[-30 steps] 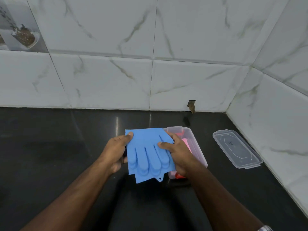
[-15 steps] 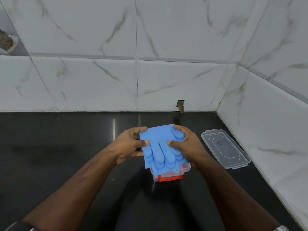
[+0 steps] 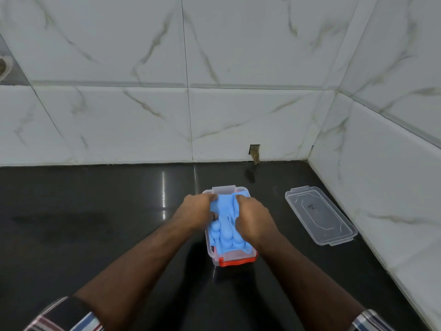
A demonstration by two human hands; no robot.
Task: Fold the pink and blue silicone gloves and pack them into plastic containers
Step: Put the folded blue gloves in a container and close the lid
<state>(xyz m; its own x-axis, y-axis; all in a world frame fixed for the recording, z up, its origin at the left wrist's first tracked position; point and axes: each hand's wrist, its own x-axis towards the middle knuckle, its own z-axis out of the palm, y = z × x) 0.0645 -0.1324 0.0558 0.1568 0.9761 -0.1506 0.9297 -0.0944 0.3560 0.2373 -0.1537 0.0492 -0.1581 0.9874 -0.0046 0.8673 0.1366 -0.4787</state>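
Observation:
A folded blue silicone glove [image 3: 225, 225] lies inside a clear plastic container [image 3: 223, 189] on the black counter, its finger ends toward me. My left hand [image 3: 195, 211] grips the glove's left edge, fingers curled down into the box. My right hand [image 3: 253, 219] holds the right edge the same way. A red-orange strip [image 3: 236, 262] shows through the container's near end, low down. The pink glove is hidden under the blue one.
The container's clear lid [image 3: 319, 215] lies flat to the right, close to the tiled side wall [image 3: 381, 187]. The tiled back wall [image 3: 167, 115] rises behind the black counter [image 3: 95, 223].
Both hands have lowered the blue glove from above the container down into it, pushing it in lengthwise. The camera view has shifted slightly.

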